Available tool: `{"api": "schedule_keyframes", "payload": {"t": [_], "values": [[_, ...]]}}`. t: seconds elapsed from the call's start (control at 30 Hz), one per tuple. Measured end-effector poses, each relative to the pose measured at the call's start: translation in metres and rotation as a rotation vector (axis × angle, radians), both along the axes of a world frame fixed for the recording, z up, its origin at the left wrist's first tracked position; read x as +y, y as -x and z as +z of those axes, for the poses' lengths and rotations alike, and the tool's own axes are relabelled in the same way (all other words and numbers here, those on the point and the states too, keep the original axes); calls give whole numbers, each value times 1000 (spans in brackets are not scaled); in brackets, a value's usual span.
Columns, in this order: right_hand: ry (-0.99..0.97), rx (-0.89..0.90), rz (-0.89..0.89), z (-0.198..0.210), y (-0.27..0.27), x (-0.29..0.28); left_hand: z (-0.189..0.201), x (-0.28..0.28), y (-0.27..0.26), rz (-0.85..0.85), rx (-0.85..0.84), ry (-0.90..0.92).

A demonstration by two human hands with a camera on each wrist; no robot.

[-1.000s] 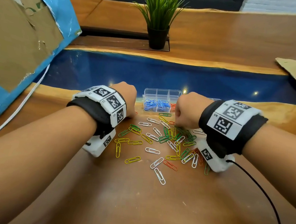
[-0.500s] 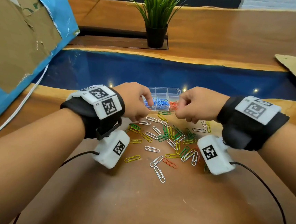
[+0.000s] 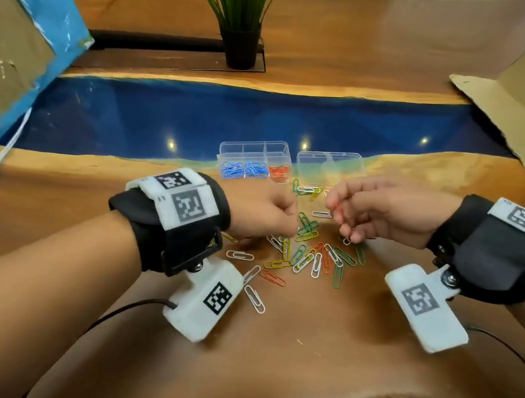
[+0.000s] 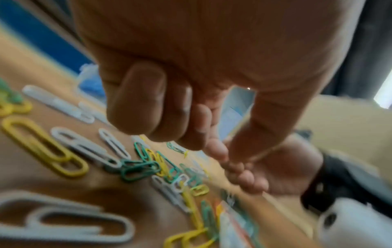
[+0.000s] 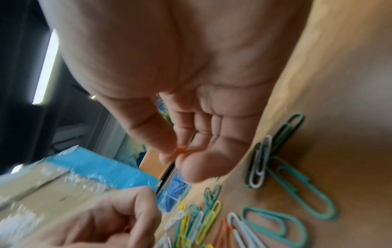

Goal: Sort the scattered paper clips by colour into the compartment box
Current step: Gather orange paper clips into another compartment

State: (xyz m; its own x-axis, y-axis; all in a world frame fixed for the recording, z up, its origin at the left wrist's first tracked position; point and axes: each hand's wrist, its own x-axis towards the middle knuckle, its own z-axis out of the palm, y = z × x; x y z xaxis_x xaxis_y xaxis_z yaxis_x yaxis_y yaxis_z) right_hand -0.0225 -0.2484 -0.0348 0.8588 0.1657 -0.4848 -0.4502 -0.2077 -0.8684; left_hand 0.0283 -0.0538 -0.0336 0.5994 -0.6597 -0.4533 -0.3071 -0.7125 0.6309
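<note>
The clear compartment box stands at the far edge of the wood, with blue clips in two compartments and red clips in a third. Loose green, yellow, white and red paper clips lie scattered in front of it. My right hand hovers over the pile and pinches a red clip between thumb and forefinger; the same clip shows in the right wrist view. My left hand is a fist just above the pile's left side. Its fingers are curled into the palm, with nothing seen in them.
A clear lid lies right of the box. Behind runs a glossy blue resin strip, and further back stands a potted plant. Cardboard leans at the left, and more cardboard at the right. Wrist-camera cables trail near the table's front edge.
Both hands rose from the pile. The right hand now holds a red clip in the air, and the left hand has come back down to the pile as a fist.
</note>
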Motion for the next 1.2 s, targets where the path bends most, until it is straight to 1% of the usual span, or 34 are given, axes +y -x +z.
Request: {"api": "schedule_keyframes", "payload": {"t": [0.07, 0.13, 0.2, 0.27, 0.37, 0.5, 0.63, 0.8, 0.97, 1.2], "values": [[67, -28, 30, 0, 5, 4, 0, -1, 6, -139, -167, -103], [244, -101, 140, -1, 9, 7, 0, -3, 14, -228, -252, -178], [458, -180, 281, -1, 13, 13, -2, -6, 18, -286, -292, -221], [606, -217, 358, -2, 15, 18, -2, -8, 19, -317, -313, -254], [773, -242, 383, -3, 17, 23, -1, -10, 19, -347, -330, -283], [974, -216, 411, 0, 19, 26, 2, -11, 21, -396, -352, -294], [1054, -227, 422, -1, 22, 30, 1, -11, 21, -371, -406, -336], [1072, -255, 437, -1, 21, 32, 3, -9, 19, -349, -466, -368], [1095, -309, 444, 1, 21, 36, 6, -9, 22, -358, -492, -364], [1125, -311, 420, 0, 19, 43, 5, -9, 24, -362, -506, -372]]}}
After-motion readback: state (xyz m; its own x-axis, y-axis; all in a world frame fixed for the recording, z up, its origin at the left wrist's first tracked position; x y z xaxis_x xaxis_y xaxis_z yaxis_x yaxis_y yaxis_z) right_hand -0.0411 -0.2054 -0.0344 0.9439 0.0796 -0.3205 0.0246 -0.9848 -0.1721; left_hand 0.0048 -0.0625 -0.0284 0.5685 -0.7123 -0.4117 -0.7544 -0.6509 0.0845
